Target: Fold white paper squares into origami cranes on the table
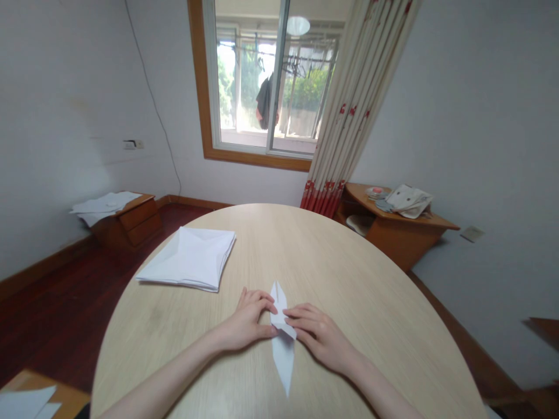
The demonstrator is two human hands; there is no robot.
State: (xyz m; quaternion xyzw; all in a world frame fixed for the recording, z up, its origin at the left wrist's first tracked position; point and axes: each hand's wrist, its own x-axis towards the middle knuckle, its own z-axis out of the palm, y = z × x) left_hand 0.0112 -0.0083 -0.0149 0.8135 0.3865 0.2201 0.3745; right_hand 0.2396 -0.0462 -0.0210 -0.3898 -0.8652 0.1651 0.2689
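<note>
Oval pale-wood table [349,273] fills the room's middle. Head view: narrow folded white paper [283,358] lies between both hands; left hand [247,320] pinches its flap, right hand [321,337] touches it, grip unclear. Probably feather-light, soft; best held along creased edges.

The left hand [247,321] and right hand [318,340] hide the middle of the folded paper [283,364]. Far past the left hand, the bottom edge cuts off a paper sheet [21,404]. Far past the right hand, a little round thing [375,192] on a wooden stand [404,247] is too small to tell.
</note>
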